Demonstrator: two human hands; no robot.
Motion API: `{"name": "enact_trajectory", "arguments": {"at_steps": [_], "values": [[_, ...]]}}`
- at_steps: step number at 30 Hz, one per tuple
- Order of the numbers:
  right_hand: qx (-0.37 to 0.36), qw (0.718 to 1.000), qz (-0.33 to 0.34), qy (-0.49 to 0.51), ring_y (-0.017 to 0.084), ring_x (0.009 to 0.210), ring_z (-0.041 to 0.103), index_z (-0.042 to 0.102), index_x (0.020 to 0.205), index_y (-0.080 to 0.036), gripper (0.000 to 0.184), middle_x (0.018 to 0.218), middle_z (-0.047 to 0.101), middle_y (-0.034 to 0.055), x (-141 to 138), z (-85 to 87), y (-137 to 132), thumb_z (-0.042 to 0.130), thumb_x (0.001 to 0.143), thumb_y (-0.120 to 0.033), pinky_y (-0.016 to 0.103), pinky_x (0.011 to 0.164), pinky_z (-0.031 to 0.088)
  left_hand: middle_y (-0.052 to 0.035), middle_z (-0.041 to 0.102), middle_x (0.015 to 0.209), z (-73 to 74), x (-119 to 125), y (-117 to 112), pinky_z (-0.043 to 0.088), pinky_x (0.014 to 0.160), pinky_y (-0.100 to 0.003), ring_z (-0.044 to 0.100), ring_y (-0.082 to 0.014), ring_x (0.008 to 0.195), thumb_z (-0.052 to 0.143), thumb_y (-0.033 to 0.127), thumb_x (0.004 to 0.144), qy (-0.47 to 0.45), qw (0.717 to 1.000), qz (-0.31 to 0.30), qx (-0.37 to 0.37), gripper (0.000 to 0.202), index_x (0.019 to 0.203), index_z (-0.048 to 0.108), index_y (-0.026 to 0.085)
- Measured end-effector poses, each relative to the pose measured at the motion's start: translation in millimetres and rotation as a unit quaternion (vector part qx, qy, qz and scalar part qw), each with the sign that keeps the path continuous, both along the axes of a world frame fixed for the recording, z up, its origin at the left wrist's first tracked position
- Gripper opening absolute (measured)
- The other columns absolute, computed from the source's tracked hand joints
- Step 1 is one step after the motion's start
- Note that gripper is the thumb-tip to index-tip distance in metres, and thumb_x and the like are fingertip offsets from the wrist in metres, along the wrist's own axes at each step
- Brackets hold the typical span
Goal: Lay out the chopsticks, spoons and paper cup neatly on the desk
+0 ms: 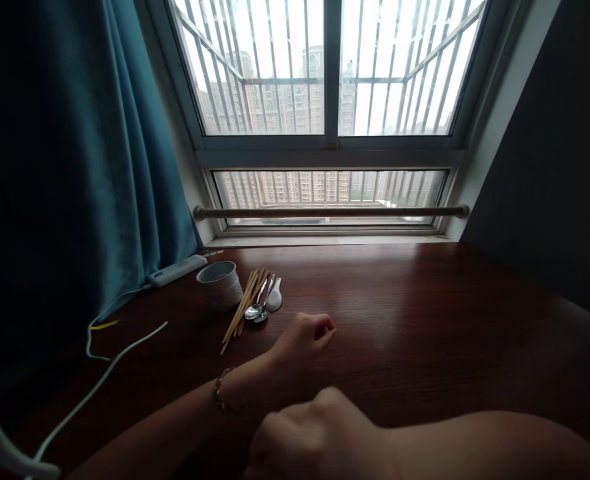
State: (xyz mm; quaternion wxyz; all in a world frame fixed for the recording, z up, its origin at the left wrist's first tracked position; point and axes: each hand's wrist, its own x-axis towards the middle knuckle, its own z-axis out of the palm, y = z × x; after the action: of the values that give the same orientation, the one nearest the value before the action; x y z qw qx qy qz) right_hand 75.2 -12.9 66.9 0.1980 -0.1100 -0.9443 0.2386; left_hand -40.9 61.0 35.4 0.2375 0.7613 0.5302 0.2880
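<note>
My left hand (305, 337) rests over the table with its fingers curled in and the thumb near the fingertips; nothing shows in it. A bracelet circles that wrist. Closer to me, my right hand (315, 433) is bent into a fist, knuckles up, with the inside of its fingers hidden. Beyond the left hand lie two metal spoons (255, 311), partly overlapping, and a white spoon (275, 297) to their right. Several wooden chopsticks (239, 317) lie in a loose bundle just left of the spoons. A pale utensil holder (222, 285) stands upright beside the chopsticks.
The dark red-brown wooden table (399, 320) runs up to a barred window (329, 150). At the left hangs a blue curtain (139, 167), with a white power strip (177, 270) at its foot. White cables (99, 383) trail along the left side.
</note>
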Motion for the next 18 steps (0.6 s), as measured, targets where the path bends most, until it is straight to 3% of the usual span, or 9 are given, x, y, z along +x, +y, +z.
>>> {"name": "enact_trajectory", "arguments": {"at_steps": [2, 3, 6, 9, 14, 18], "values": [[0.033, 0.99, -0.138, 0.021, 0.01, 0.047, 0.047, 0.046, 0.072, -0.016, 0.024, 0.057, 0.054, -0.0001, 11, -20.1, 26, 0.041, 0.089, -0.032, 0.025, 0.045, 0.022, -0.0009, 0.057, 0.06, 12.2, -22, 12, 0.033, 0.058, -0.024, 0.049, -0.0126, 0.058, 0.054, 0.034, 0.081, 0.073, 0.995, 0.055, 0.029, 0.024, 0.067, 0.061, 0.015], [0.032, 0.981, -0.19, 0.021, 0.009, 0.044, 0.042, 0.044, 0.067, -0.016, 0.03, 0.051, 0.049, -0.001, 17, -32.4, 40, 0.04, 0.089, -0.036, 0.026, 0.047, 0.021, -0.0023, 0.058, 0.062, 18.0, -34, 18, 0.034, 0.061, -0.025, 0.051, -0.0145, 0.062, 0.053, 0.036, 0.082, 0.107, 0.99, 0.085, 0.041, 0.027, 0.067, 0.061, 0.015], [0.008, 0.964, -0.267, 0.01, 0.008, 0.044, 0.032, 0.038, 0.055, -0.016, 0.044, 0.046, 0.036, -0.002, 31, -69.6, 77, 0.034, 0.091, -0.041, 0.027, 0.053, 0.021, -0.007, 0.061, 0.075, 28.0, -68, 37, 0.038, 0.071, -0.029, 0.055, -0.0196, 0.078, 0.048, 0.041, 0.086, 0.194, 0.965, 0.171, 0.05, 0.032, 0.073, 0.062, 0.015], [-0.025, 0.955, -0.296, 0.007, 0.008, 0.046, 0.031, 0.036, 0.052, -0.015, 0.047, 0.047, 0.032, -0.0021, 33, -93.1, 100, 0.034, 0.091, -0.043, 0.027, 0.057, 0.023, -0.0063, 0.061, 0.086, 23.2, -93, 54, 0.043, 0.077, -0.034, 0.057, -0.0182, 0.084, 0.051, 0.039, 0.087, 0.265, 0.939, 0.217, 0.005, 0.029, 0.084, 0.061, 0.013], [-0.103, 0.944, -0.31, 0.051, 0.009, 0.05, 0.037, 0.034, 0.057, -0.016, 0.041, 0.052, 0.04, -0.0014, 29, -101.4, 109, 0.035, 0.089, -0.041, 0.027, 0.056, 0.024, -0.0073, 0.058, 0.102, 2.4, -118, 73, 0.048, 0.081, -0.039, 0.058, -0.0187, 0.092, 0.051, 0.034, 0.089, 0.332, 0.904, 0.261, -0.071, 0.026, 0.103, 0.056, 0.012], [-0.126, 0.935, -0.324, 0.064, 0.011, 0.054, 0.04, 0.039, 0.061, -0.016, 0.033, 0.056, 0.046, -0.0007, 30, -100.5, 110, 0.04, 0.087, -0.036, 0.026, 0.056, 0.026, -0.0078, 0.057, 0.105, -7.6, -132, 84, 0.049, 0.08, -0.038, 0.058, -0.0187, 0.092, 0.051, 0.03, 0.09, 0.343, 0.894, 0.266, -0.113, 0.026, 0.107, 0.055, 0.012]]}}
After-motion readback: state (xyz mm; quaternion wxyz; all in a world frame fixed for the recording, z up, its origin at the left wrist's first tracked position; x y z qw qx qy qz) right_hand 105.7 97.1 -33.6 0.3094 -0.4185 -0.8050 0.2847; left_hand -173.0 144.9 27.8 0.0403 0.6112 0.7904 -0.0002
